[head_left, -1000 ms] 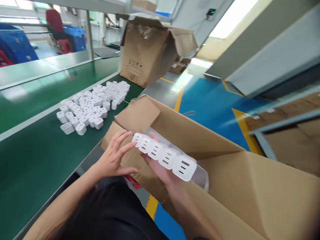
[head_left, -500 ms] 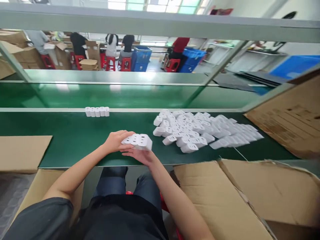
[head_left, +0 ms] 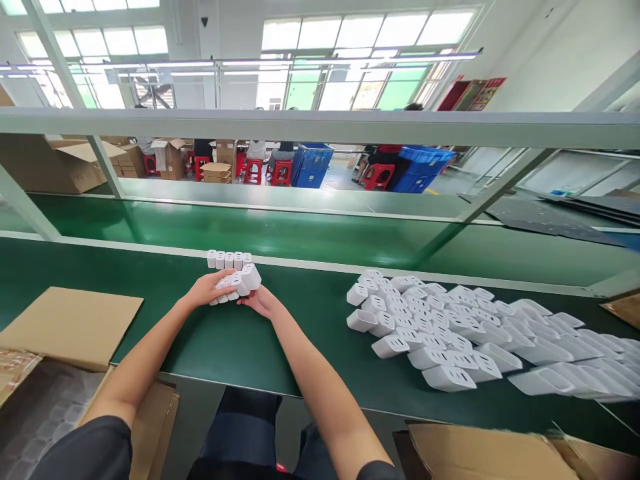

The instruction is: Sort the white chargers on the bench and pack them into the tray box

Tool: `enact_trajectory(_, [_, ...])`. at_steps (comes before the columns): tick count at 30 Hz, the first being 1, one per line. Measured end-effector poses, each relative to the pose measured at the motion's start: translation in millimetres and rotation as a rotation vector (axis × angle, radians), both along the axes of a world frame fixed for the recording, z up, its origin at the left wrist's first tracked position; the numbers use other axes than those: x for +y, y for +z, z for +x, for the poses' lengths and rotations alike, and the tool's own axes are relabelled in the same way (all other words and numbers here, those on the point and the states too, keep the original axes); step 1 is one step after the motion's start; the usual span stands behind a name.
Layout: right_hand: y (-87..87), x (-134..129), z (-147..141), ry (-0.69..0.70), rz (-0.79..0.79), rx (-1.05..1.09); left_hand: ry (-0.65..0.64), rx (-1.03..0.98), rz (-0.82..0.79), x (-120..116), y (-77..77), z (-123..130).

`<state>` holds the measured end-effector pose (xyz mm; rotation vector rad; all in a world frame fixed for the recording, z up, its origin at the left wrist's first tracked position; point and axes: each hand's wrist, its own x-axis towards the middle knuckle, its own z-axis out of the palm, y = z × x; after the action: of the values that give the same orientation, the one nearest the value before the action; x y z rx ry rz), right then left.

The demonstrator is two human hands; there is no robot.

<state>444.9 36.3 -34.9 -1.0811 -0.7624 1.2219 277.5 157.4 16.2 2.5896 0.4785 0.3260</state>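
Note:
My left hand (head_left: 206, 291) is wrapped round a bunch of white plastic charger housings (head_left: 246, 277) with small slots in their ends. My right hand (head_left: 261, 301) supports the same bunch from its right end and underneath; part of its grip is hidden. Both hands are above the green tabletop (head_left: 220, 347). Just behind the bunch, a short row of matching charger housings (head_left: 229, 260) stands upright, close to the back rail. To the right, a large pile of these charger housings (head_left: 420, 323) lies on the table, many tilted or on their sides.
A flat cardboard piece (head_left: 75, 323) lies at the left, above an open carton with clear plastic trays (head_left: 55, 407). Another carton (head_left: 475, 450) stands at the lower right. A metal rail (head_left: 320, 127) crosses ahead. Beyond it are people on red stools (head_left: 379, 177) and blue crates (head_left: 313, 165).
Both hands have carried the bunch of charger housings forward and left, up to the standing row. The view has tilted up, showing more of the windows.

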Motion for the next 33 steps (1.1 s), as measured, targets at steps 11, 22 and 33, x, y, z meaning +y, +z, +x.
enact_trajectory(11, [-19.9,9,31,-0.336,0.053,0.042,0.152,0.163,0.3,48,-13.1,18])
enact_trajectory(22, [-11.5,1,29,-0.274,0.096,-0.085,0.063,0.054,0.479,56,-29.1,19])
enact_trajectory(33, [-16.8,-4,20,-0.438,0.071,-0.813,0.061,-0.036,0.518,58,-38.5,19])
